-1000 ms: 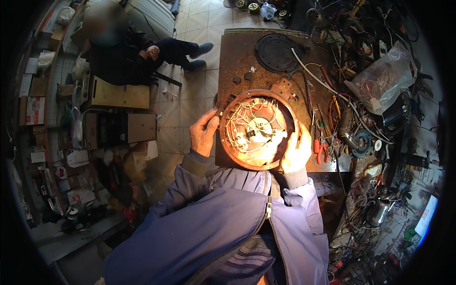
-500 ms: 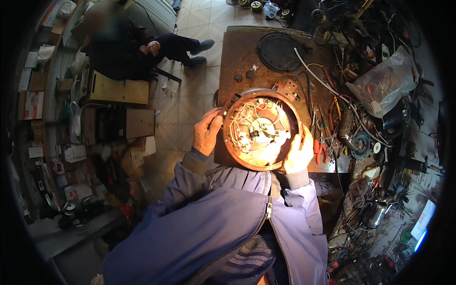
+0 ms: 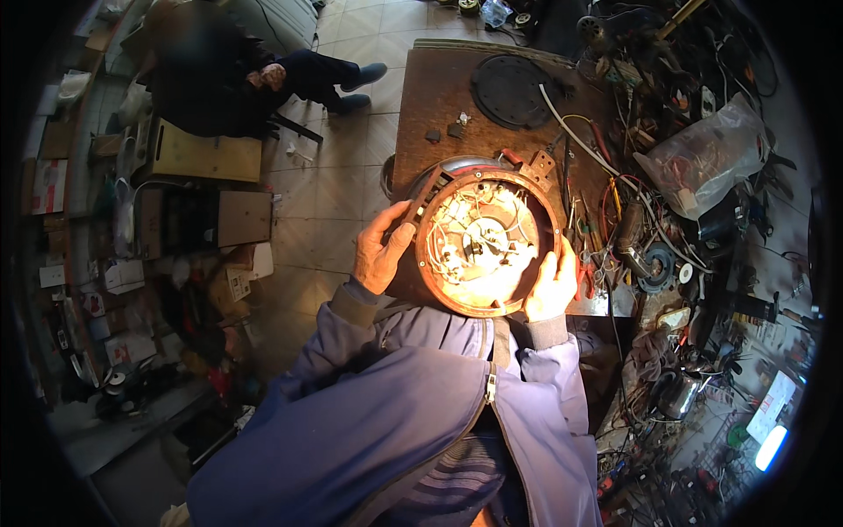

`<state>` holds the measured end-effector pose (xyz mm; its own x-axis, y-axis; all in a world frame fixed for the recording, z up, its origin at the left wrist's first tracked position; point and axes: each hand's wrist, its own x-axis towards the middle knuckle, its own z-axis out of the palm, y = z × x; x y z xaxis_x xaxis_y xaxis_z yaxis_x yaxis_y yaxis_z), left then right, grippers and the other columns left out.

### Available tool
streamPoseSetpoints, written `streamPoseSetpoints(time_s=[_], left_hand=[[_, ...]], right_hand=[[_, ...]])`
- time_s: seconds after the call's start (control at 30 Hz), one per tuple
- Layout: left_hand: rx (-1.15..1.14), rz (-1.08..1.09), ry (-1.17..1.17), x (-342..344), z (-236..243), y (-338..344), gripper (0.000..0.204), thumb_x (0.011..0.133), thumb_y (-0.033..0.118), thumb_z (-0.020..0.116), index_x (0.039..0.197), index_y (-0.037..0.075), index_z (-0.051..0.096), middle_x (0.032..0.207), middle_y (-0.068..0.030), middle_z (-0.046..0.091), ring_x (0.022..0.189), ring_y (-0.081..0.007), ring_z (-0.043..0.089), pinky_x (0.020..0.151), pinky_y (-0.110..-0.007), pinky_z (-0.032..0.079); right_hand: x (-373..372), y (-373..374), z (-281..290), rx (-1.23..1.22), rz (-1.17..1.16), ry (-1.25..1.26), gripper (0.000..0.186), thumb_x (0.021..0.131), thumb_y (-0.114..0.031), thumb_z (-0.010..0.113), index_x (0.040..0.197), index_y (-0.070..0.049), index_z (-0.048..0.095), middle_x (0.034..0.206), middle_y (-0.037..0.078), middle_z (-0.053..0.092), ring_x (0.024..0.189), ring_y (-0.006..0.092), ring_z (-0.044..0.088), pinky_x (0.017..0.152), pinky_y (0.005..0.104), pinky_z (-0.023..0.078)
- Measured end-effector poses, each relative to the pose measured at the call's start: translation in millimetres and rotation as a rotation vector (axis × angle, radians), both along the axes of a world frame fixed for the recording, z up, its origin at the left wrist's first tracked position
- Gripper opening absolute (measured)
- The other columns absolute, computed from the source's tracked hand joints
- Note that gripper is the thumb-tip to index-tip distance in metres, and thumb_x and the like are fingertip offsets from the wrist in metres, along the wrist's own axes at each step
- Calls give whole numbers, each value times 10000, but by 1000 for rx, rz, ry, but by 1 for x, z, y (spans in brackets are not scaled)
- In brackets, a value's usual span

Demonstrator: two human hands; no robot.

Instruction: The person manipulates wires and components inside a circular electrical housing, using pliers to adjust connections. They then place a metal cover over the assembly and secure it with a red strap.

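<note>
Between my two hands is a round brown appliance housing, open side up under a bright glow. Pale wires curl inside it around a light round centre piece. My left hand grips its left side, the thumb next to a dark handle-like part. On the lower right rim, my right hand closes with its fingers over the edge. A brown bracket juts from the upper right. Past the far rim shows a strip of shiny metal.
The housing is over a worn wooden bench. A black round cover lies at its far end. Cables, pliers and a clear plastic bag crowd the right. A seated person is at the far left, near shelves.
The housing has tilted a little, so more of its left side part and the shiny metal behind it show. Both hands keep their hold. The whole view has shifted slightly.
</note>
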<state>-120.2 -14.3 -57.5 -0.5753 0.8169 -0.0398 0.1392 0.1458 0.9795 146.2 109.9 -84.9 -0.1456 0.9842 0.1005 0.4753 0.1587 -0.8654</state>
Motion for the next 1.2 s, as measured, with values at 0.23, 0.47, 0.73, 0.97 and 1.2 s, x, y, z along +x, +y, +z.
streamPoseSetpoints(time_s=[0.23, 0.47, 0.73, 0.97, 1.2], left_hand=[[21, -2, -38, 5, 2, 3, 475, 1026, 328, 684, 1340, -25, 635, 1194, -95, 733, 1103, -150, 647, 974, -325, 513], [-28, -21, -27, 2, 10, 2, 493, 1031, 351, 671, 1369, -6, 627, 1246, -98, 718, 1146, -165, 637, 999, -333, 499], [-38, 29, -21, 12, 15, -1, 450, 1046, 299, 636, 1350, -32, 625, 1237, -99, 713, 1138, -158, 630, 1005, -327, 491], [-33, 32, -104, 20, 14, -6, 501, 1050, 298, 629, 1397, -58, 571, 1329, -107, 646, 1203, -175, 601, 1049, -333, 462], [-62, 73, -30, 32, 24, -1, 499, 1049, 285, 623, 1433, -26, 558, 1328, -115, 665, 1223, -189, 607, 1052, -343, 468]], right_hand=[[5, 0, 0, -42, 27, 17, 404, 1009, -197, 586, 1355, 10, 608, 1315, 239, 638, 1199, 386, 626, 1063, 440, 482], [14, 5, 2, -46, 81, 44, 411, 999, -189, 601, 1353, 20, 611, 1288, 238, 658, 1163, 393, 645, 1031, 445, 500], [60, 25, -16, -146, 88, 49, 311, 1034, -215, 632, 1218, 31, 683, 1125, 193, 728, 1043, 285, 698, 948, 380, 537], [116, 78, -22, -123, -66, -250, 233, 945, -141, 701, 1069, 56, 717, 884, 211, 738, 778, 308, 733, 742, 411, 567], [174, 135, -22, 120, -90, -710, 376, 902, -206, 743, 1195, 22, 684, 1167, 255, 695, 1104, 439, 649, 975, 518, 506]])
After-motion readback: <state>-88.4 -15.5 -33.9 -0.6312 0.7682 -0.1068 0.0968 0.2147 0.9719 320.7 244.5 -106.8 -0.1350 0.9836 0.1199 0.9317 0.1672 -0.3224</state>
